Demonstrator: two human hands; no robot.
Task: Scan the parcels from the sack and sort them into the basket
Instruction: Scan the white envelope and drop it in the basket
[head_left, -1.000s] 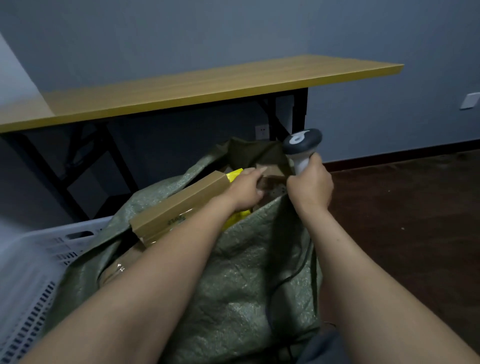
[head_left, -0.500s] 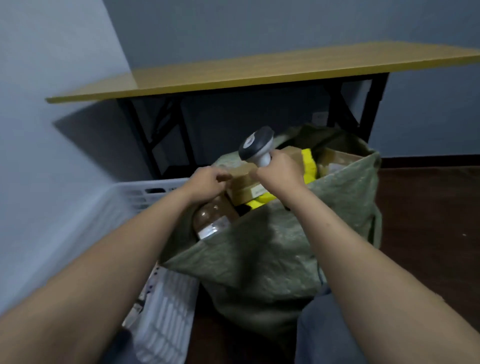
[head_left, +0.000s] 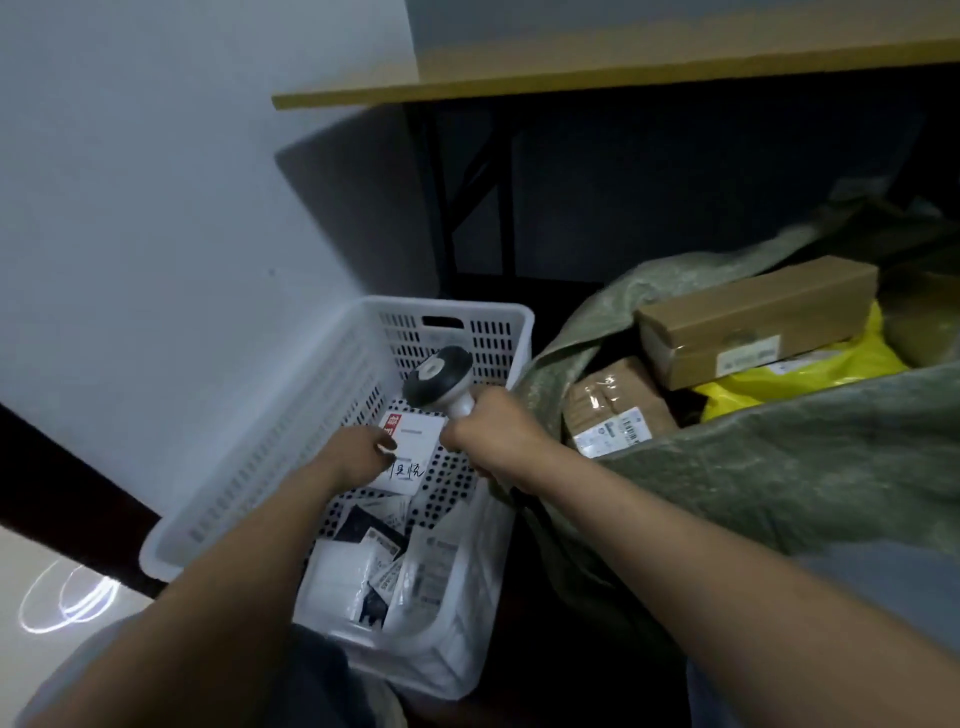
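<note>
Left fingers (head_left: 382, 446) pinching white parcel (head_left: 410, 452) inside basket (head_left: 332, 374), right fingers (head_left: 470, 434) gripping scanner (head_left: 439, 382)

Your left hand (head_left: 358, 457) and right hand (head_left: 498, 441) bare, no gloves, rings or watch, both your forearms uncovered back from the grip to the frame edge, grey fabric of your clothing low beneath them

The basket (head_left: 332, 415) is open from above; parcels crowd its near half, its far corner lies bare; the sack (head_left: 779, 467) presses its right rim, the tabletop (head_left: 597, 73) overhangs beyond
</note>
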